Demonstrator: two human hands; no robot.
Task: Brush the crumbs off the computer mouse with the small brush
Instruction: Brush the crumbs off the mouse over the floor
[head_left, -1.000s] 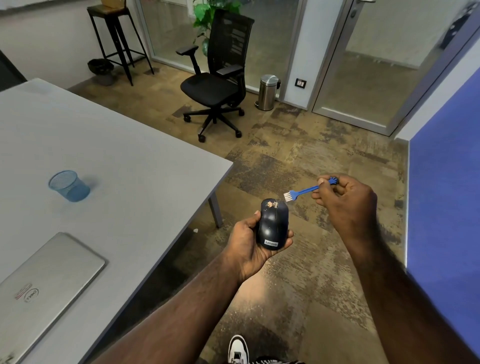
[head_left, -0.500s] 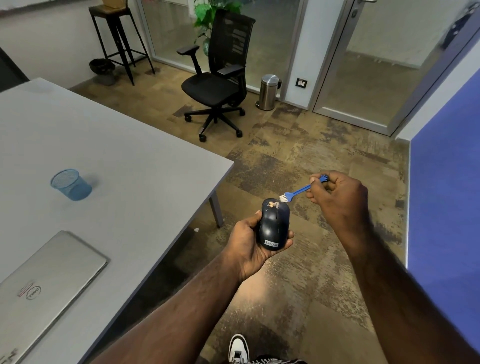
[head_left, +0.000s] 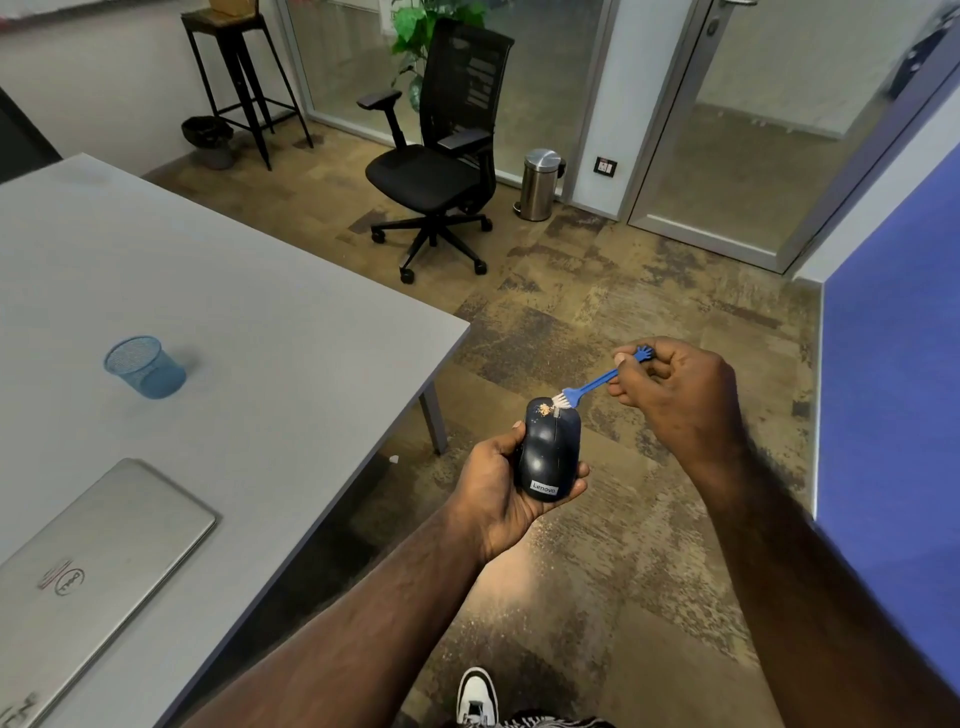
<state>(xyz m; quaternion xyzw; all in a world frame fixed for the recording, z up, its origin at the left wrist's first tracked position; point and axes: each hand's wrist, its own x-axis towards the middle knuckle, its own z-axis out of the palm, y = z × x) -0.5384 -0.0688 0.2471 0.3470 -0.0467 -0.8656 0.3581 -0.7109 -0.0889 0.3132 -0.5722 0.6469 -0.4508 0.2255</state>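
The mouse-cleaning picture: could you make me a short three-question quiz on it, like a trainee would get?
1. True or false: the bristles of the brush have reached the front end of the mouse.
2. Which hand holds the mouse? A) left hand B) right hand C) neither, it lies on the table
3. Fill in: the crumbs sit near the mouse's ____ end, away from the logo.

Key
1. True; the bristles meet the mouse just beside the crumbs.
2. A; the left hand cradles it above the floor, while the right hand pinches the brush handle.
3. Front.
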